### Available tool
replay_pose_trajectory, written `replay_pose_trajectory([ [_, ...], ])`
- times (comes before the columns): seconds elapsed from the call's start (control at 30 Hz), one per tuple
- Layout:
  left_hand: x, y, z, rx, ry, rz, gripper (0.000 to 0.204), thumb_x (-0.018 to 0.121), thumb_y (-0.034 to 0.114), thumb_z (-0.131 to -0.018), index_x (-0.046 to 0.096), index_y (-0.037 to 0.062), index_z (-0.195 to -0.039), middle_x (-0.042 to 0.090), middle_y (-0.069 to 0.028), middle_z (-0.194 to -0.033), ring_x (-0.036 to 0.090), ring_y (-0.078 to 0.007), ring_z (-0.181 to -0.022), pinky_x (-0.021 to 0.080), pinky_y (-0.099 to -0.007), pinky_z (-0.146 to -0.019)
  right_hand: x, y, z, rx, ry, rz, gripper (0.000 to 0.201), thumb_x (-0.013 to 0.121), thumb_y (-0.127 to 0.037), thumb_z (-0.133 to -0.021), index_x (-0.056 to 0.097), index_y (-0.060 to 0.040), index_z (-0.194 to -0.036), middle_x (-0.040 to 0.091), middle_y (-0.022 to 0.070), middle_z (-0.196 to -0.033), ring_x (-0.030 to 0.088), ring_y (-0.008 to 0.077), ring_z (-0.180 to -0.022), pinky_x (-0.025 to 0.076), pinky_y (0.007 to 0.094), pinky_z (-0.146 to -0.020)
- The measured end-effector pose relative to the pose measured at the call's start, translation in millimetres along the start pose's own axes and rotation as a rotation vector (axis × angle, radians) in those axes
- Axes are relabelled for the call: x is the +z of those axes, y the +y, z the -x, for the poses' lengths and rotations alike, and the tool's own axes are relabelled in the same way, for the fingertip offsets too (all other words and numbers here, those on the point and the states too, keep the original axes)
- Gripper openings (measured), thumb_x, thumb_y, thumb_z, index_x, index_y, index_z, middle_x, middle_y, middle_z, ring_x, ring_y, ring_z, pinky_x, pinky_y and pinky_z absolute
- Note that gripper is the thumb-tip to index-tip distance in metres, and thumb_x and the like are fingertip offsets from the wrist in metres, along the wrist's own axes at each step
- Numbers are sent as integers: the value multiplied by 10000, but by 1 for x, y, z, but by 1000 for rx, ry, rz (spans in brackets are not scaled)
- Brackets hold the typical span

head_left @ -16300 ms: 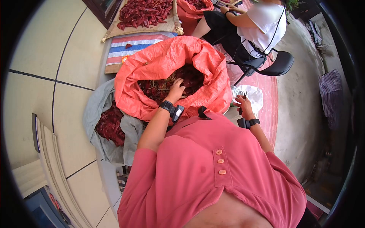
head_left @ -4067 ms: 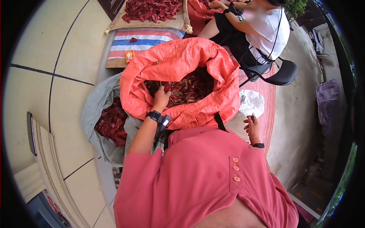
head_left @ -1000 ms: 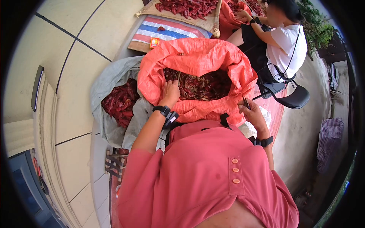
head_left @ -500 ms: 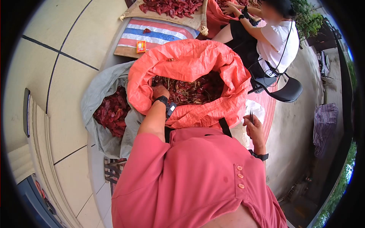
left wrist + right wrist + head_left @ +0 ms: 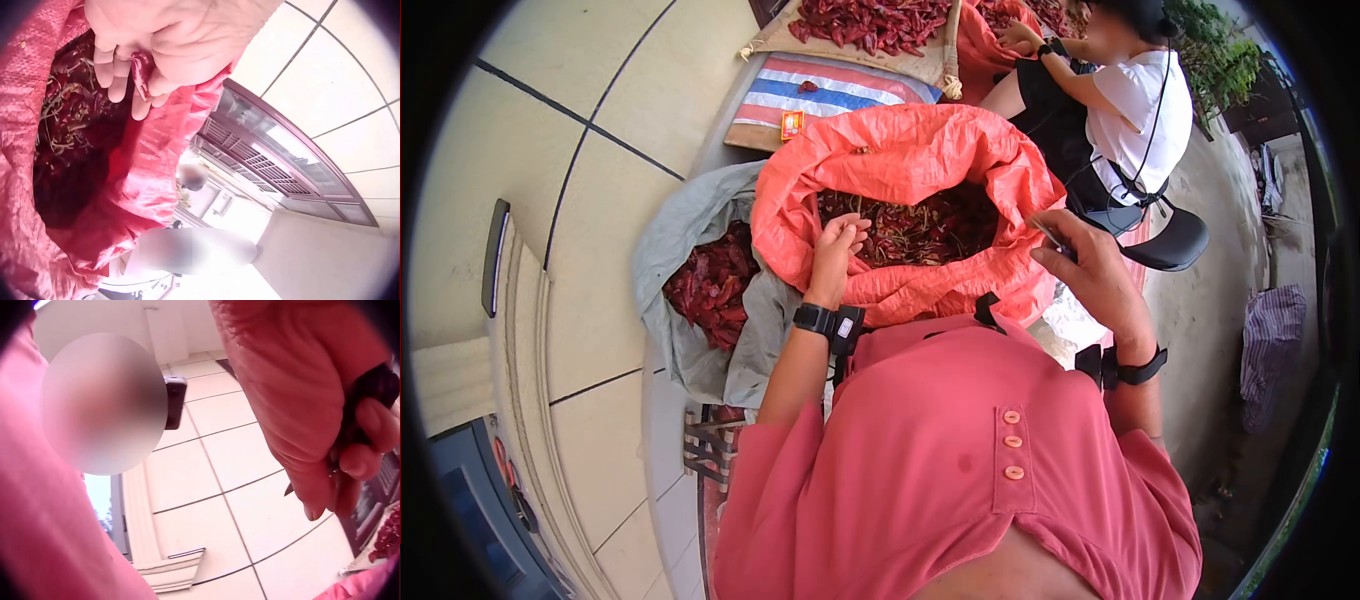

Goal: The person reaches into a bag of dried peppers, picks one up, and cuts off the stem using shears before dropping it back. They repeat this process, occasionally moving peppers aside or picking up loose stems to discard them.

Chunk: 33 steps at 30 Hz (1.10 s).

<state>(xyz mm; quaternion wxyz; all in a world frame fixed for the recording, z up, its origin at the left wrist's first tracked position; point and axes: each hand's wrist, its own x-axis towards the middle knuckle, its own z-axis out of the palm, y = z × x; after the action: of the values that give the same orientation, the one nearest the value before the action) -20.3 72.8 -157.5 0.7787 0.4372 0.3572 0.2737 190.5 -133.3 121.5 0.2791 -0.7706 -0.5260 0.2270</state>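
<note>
My left hand (image 5: 837, 262) is over the left part of the opening of a large red woven sack (image 5: 880, 165). In the left wrist view its thumb and fingers pinch one dried red chili (image 5: 141, 72). Dried chilies with stems (image 5: 905, 230) lie inside the sack. At the sack's right rim, my right hand (image 5: 1105, 280) grips small dark-handled scissors (image 5: 1055, 238), whose tips point toward the opening. The right wrist view shows fingers curled round the dark handle (image 5: 369, 394), with a pointed blade tip (image 5: 288, 489) beyond the hand.
A grey sack (image 5: 675, 220) with dried chilies stands left of the red one. Behind lie a striped sack (image 5: 840, 95), a small red-and-yellow box (image 5: 791, 125) and a chili-covered mat (image 5: 785, 40). Another person (image 5: 1135, 125) sits at back right. A white bag (image 5: 1075, 315) lies below my right hand.
My left hand was down in the sack half a second ago and has come up with a chili. My right hand with the scissors has moved up toward the sack's rim.
</note>
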Motion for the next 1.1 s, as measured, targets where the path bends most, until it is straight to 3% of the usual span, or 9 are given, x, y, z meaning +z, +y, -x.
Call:
replay_pose_trajectory([
  [0.17,9,20,34,-40,-44,169,161,496,137,-968,515,70,-1113,629,-71,-1042,609,-102,-823,492,-238,-681,-27,-94,6,-409,-14,407,265,654,-96,-774,589,-71,-1031,619,103,-845,641,289,-714,509,368,-596],
  [0.23,2,2,29,-21,78,-121,220,552,156,-934,508,59,-1126,622,-72,-1021,597,-95,-815,477,-238,-670,-33,-120,12,-684,46,426,271,706,-76,-770,647,-42,-1032,614,74,-754,592,195,-547,448,325,-449],
  [0.27,3,1,31,-24,115,-231,262,593,172,-903,521,45,-1120,617,-67,-1009,590,-101,-811,473,-245,-680,-39,-139,19,-687,16,478,209,713,-84,-745,660,-49,-944,597,64,-711,580,184,-530,424,321,-413],
  [0.4,2,-29,17,106,95,-475,257,638,185,-861,588,14,-1046,624,-59,-966,590,-147,-827,479,-282,-744,-43,-177,42,-933,-34,577,194,706,-96,-746,656,-50,-927,601,68,-711,587,196,-545,431,331,-431],
  [0.57,3,-57,-8,74,109,-846,267,646,171,-807,626,-14,-999,662,-156,-941,627,-272,-882,495,-332,-805,-32,-189,59,-1150,-159,616,178,697,-112,-747,651,-51,-907,605,72,-712,595,212,-563,441,342,-454],
  [0.63,-11,-72,-31,107,180,-1108,330,640,186,-783,621,-27,-1034,660,-225,-1005,638,-376,-909,509,-397,-822,-27,-190,64,-1201,-191,609,172,694,-119,-747,650,-51,-899,607,74,-712,598,218,-570,445,347,-464],
  [0.8,-44,-123,-71,-216,408,-993,479,639,275,-794,573,-137,-1029,607,-358,-1039,602,-411,-1055,481,-447,-894,-16,-186,69,-1251,-240,599,159,685,-134,-748,645,-52,-878,611,78,-713,606,234,-588,455,358,-487],
  [0.97,0,-65,-46,-271,318,-1264,560,590,450,-820,672,-83,-969,618,-322,-1037,603,-424,-1034,472,-455,-896,-10,-184,66,-1187,-238,612,150,677,-150,-750,640,-53,-858,615,83,-713,614,249,-607,464,370,-510],
  [1.1,-7,-73,-62,-347,354,-1272,543,601,454,-808,684,-40,-1016,648,-267,-1052,616,-401,-1037,477,-444,-900,-15,-183,60,-1105,-249,628,146,670,-163,-751,637,-54,-841,619,86,-714,620,262,-621,472,379,-528],
])
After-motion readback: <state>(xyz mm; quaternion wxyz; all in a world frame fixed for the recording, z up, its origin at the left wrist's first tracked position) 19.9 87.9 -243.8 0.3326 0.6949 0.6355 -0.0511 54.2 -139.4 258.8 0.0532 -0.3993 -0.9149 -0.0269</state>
